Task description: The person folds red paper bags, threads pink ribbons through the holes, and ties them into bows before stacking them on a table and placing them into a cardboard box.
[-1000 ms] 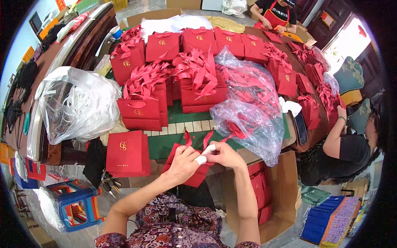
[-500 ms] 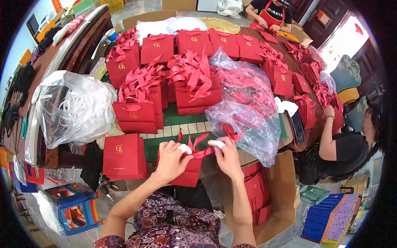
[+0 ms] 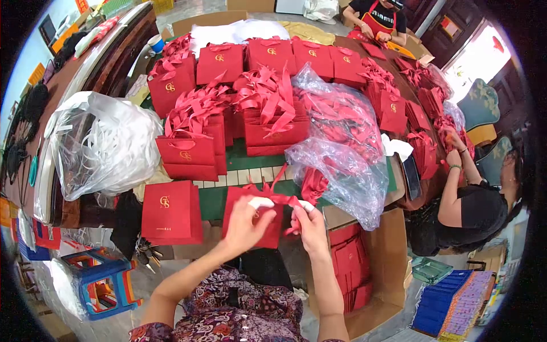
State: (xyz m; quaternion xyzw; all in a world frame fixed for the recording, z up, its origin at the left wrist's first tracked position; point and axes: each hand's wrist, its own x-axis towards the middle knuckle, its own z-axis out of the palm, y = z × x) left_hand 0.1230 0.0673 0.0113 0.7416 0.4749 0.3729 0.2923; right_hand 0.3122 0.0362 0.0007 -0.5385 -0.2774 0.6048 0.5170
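Observation:
A red paper gift bag [image 3: 272,231] with a gold logo stands upright at the table's front edge, partly covered by my left hand [image 3: 249,223]. The fingers of this hand are curled at the bag's top, against the red ribbon [image 3: 280,198]; their exact grip is partly hidden. Just right of the bag, my right hand [image 3: 310,227] pinches the ribbon, and a loose end hangs below its fingers. White covers wrap a finger on each hand. To the left stands a stack of flat-fronted red bags [image 3: 171,214].
Ribboned bags [image 3: 276,134] fill the table behind. Clear plastic [image 3: 347,159] holds red ribbons; another bag [image 3: 108,148] holds white strips. A carton [image 3: 387,273] of red bags sits lower right. Co-workers work at right [image 3: 456,205] and far back [image 3: 379,23].
My right hand has closed in on the ribbon and drawn it to the right. My left hand has shifted slightly right, over the bag's front. The bag's logo now shows partly.

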